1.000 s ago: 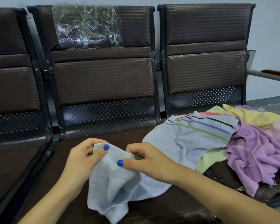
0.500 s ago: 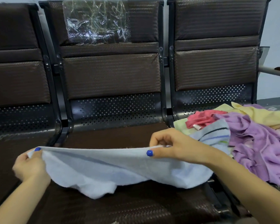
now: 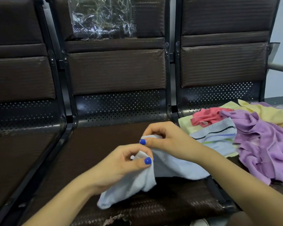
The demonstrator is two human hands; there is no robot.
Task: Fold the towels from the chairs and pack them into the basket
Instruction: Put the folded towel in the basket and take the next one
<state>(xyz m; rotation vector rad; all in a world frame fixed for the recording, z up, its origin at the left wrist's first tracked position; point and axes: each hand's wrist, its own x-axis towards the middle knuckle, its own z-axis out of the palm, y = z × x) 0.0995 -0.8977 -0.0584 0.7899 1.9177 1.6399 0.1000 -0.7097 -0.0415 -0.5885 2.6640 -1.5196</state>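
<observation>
Item in work: one pale blue towel [image 3: 170, 167], over the middle chair seat [image 3: 95, 154], its two top corners brought together; the left hand [image 3: 121, 165] pinches one corner between thumb and curled fingers, the right hand [image 3: 168, 141] pinches the other just beside it, the rest sagging onto the seat. Stock outstanding: an unfolded heap on the right-hand seat, comprising a striped towel [image 3: 219, 136], a pink towel [image 3: 207, 116], a purple towel [image 3: 265, 144] and a yellow towel [image 3: 268, 111]. Basket: not in view; no folded towel is visible, so the task appears to be at an early stage.
</observation>
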